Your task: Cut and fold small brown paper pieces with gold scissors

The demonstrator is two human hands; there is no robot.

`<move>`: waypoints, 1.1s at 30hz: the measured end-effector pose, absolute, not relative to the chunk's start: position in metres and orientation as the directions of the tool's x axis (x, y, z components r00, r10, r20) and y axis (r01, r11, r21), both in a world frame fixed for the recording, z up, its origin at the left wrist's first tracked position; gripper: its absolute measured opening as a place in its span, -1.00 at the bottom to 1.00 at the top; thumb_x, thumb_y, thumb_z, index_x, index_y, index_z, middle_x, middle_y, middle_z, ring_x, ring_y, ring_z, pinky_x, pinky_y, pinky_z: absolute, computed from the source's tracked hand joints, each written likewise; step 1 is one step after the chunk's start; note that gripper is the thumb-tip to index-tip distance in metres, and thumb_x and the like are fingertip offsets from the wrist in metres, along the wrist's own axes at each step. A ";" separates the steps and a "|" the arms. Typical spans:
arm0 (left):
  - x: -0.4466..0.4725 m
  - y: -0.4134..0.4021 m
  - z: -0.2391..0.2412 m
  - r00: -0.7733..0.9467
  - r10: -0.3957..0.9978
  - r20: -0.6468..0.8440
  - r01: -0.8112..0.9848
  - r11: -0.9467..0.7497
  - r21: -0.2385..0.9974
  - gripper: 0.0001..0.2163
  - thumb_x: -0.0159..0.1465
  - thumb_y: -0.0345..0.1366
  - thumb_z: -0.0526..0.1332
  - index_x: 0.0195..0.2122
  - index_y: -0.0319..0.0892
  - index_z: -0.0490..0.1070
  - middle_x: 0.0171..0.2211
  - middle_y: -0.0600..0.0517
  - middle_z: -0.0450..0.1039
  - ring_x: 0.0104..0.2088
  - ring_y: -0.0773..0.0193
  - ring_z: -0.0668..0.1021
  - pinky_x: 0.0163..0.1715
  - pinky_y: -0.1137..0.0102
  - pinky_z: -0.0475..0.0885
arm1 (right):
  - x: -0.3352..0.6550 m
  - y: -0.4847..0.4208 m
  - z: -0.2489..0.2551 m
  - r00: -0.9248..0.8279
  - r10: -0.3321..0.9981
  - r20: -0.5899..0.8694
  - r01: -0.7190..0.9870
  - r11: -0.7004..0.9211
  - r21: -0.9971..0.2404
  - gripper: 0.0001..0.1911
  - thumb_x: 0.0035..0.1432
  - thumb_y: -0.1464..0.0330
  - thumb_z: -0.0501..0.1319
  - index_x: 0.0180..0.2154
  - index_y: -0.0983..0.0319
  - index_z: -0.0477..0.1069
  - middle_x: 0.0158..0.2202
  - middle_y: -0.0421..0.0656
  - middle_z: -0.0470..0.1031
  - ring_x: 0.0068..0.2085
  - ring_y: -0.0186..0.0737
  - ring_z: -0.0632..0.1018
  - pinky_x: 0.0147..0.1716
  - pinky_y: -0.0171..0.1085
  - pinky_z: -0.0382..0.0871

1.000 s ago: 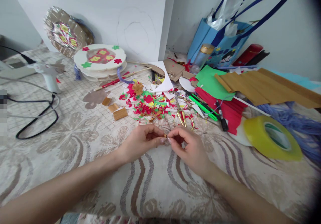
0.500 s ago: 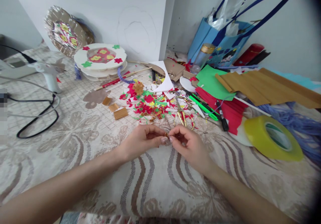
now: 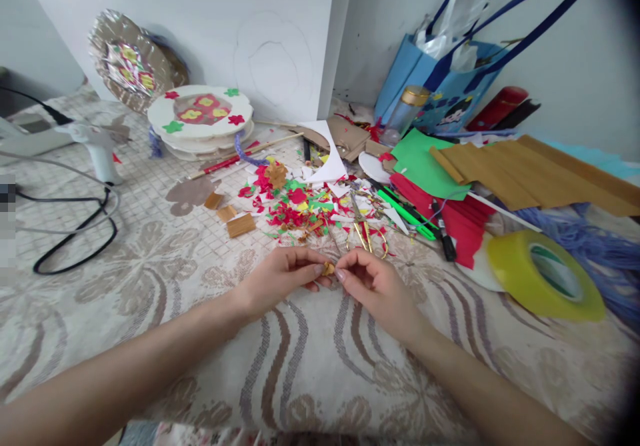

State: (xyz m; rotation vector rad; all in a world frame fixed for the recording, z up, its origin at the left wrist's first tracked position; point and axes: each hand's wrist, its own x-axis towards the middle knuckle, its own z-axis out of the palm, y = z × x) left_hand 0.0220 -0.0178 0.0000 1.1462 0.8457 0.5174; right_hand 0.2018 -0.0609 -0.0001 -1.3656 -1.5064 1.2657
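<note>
Gold paper just below the frame's centre

The left hand pinches it between thumb and fingers. The right hand, fingers narrowed, is at its edge; whether it grips, I cannot tell. Scissors lie just above.

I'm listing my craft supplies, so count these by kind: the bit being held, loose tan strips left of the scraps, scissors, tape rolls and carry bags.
Held tan piece: 1
Loose tan strips: 3
Scissors: 1
Tape roll: 1
Carry bag: 1
Total: 7
</note>
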 end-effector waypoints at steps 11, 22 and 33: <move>0.022 -0.020 0.001 0.543 0.822 -0.170 0.142 0.109 0.984 -0.83 0.15 -0.29 0.20 -0.25 -0.20 0.47 -0.41 0.05 0.47 -0.42 0.37 0.46 -0.36 0.46 0.39 | 0.204 -0.059 -0.002 -0.146 0.982 -0.122 0.283 -0.077 -0.956 -0.89 0.14 0.32 0.14 -0.41 0.21 0.31 -0.55 -0.27 0.29 -0.54 -0.38 0.33 -0.59 -0.40 0.19; 0.021 -0.020 0.002 0.541 0.820 -0.185 0.180 0.102 0.978 -0.81 0.18 -0.30 0.15 -0.21 -0.20 0.47 -0.43 0.05 0.48 -0.40 0.34 0.48 -0.33 0.44 0.41 | 0.204 -0.060 -0.002 -0.144 0.974 -0.174 0.291 -0.126 -0.949 -0.74 0.21 0.21 0.07 -0.47 0.20 0.24 -0.60 -0.29 0.24 -0.61 -0.40 0.29 -0.65 -0.40 0.16; 0.024 -0.023 0.003 0.559 0.818 -0.133 0.177 0.039 0.983 -0.84 0.19 -0.33 0.16 -0.26 -0.23 0.46 -0.31 -0.02 0.50 -0.30 0.28 0.50 -0.27 0.41 0.41 | 0.200 -0.061 0.000 -0.192 0.971 -0.140 0.272 -0.084 -0.959 -0.90 0.14 0.30 0.15 -0.38 0.20 0.31 -0.52 -0.26 0.31 -0.58 -0.40 0.31 -0.64 -0.41 0.20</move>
